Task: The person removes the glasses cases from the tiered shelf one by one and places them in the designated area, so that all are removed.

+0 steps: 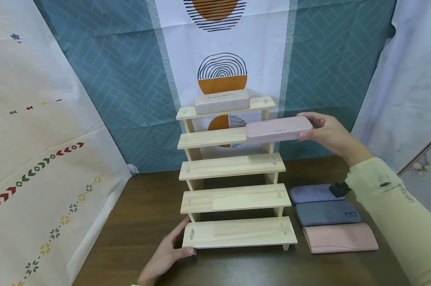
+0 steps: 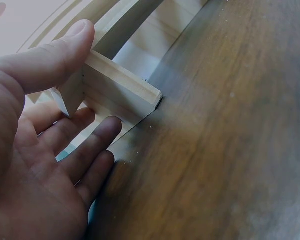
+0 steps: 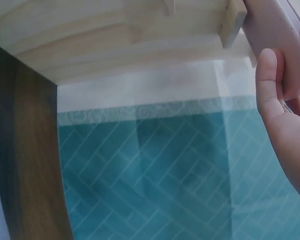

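Observation:
My right hand [image 1: 324, 129] pinches the right end of a pale pink glasses case [image 1: 278, 129]. The case overlaps the right half of the second tier from the top of a wooden step rack [image 1: 231, 171]. In the right wrist view, the thumb lies along the underside of the pink case [image 3: 280, 45]. My left hand [image 1: 167, 250] holds the rack's lowest tier at its left end, thumb in front and fingers behind; the left wrist view shows them around the wooden end piece [image 2: 122, 87]. On the top tier rests a whitish glasses case [image 1: 222, 101].
Right of the rack, on the dark wood table [image 1: 129, 222], lie a purple case [image 1: 312, 194], a grey-blue case [image 1: 326, 212] with a glasses print and a pink folded case [image 1: 340, 238]. A patterned teal and white cloth [image 1: 129, 79] hangs behind the rack.

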Demonstrator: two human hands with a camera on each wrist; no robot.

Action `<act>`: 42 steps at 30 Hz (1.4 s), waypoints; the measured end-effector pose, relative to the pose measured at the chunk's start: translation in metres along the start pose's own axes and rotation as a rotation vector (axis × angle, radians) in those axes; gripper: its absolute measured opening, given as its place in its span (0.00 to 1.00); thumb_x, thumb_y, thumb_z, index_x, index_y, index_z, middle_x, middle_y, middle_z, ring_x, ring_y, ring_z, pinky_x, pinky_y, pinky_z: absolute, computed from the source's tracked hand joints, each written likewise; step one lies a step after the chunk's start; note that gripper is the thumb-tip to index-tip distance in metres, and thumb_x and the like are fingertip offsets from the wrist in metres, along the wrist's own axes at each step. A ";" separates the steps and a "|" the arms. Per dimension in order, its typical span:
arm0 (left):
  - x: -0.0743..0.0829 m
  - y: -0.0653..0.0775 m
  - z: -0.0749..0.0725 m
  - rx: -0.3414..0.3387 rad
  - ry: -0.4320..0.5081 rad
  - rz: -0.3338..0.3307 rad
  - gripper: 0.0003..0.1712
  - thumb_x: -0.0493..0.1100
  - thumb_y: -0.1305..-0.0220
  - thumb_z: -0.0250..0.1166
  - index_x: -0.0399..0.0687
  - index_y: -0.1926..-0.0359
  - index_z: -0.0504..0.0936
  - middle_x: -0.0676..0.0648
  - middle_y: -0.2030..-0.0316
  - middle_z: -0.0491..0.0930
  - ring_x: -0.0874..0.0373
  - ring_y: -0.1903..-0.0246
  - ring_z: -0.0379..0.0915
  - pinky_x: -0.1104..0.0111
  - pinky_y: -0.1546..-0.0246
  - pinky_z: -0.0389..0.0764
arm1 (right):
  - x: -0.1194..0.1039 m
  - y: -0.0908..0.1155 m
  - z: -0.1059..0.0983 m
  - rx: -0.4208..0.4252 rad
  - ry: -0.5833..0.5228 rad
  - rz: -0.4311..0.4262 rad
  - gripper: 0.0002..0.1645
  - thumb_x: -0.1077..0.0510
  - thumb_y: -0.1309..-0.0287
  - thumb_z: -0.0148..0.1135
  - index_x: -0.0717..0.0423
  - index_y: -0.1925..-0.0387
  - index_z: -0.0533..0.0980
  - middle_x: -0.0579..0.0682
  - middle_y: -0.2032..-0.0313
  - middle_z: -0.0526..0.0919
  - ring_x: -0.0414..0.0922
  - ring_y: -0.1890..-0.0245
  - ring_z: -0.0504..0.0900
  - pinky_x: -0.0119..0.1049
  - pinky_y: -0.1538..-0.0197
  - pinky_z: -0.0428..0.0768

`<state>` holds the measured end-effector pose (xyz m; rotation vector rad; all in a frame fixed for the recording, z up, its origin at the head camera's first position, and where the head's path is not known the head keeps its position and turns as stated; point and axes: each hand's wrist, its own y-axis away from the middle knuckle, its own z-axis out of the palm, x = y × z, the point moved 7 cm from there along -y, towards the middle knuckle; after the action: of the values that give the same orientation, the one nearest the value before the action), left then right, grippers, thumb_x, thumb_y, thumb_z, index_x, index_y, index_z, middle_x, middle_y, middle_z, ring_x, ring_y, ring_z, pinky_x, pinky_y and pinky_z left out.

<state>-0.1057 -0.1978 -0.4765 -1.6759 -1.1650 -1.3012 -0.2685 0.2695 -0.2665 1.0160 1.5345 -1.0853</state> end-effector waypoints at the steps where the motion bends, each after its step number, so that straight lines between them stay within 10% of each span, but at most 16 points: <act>1: 0.000 0.000 0.000 0.001 0.000 -0.007 0.53 0.36 0.43 0.76 0.52 0.21 0.58 0.40 0.28 0.63 0.46 0.37 0.63 0.71 0.42 0.67 | 0.001 0.001 -0.002 -0.002 -0.024 -0.008 0.33 0.71 0.38 0.65 0.60 0.33 0.68 0.51 0.42 0.73 0.47 0.48 0.73 0.30 0.49 0.78; 28: 0.000 0.000 -0.001 0.008 -0.016 -0.008 0.53 0.38 0.44 0.77 0.54 0.21 0.59 0.43 0.27 0.61 0.48 0.34 0.59 0.73 0.39 0.62 | 0.038 0.033 -0.063 -0.061 -0.226 -0.017 0.29 0.75 0.33 0.53 0.54 0.34 0.71 0.52 0.39 0.68 0.47 0.47 0.73 0.38 0.51 0.82; 37: 0.000 0.000 -0.001 0.009 -0.010 -0.025 0.53 0.38 0.44 0.77 0.54 0.21 0.59 0.44 0.26 0.60 0.48 0.33 0.58 0.73 0.39 0.61 | 0.072 0.046 -0.091 0.007 0.016 0.074 0.32 0.75 0.34 0.57 0.48 0.34 0.70 0.44 0.45 0.75 0.43 0.52 0.78 0.34 0.53 0.82; 42: 0.000 0.000 -0.001 0.009 0.001 -0.034 0.54 0.38 0.44 0.77 0.53 0.21 0.58 0.42 0.27 0.61 0.47 0.35 0.60 0.72 0.40 0.63 | 0.091 0.050 -0.093 -0.060 -0.023 0.058 0.34 0.79 0.37 0.56 0.49 0.35 0.69 0.44 0.48 0.77 0.42 0.55 0.80 0.35 0.54 0.82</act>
<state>-0.1056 -0.1990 -0.4758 -1.6557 -1.2017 -1.3155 -0.2602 0.3804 -0.3504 0.9973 1.5013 -1.0016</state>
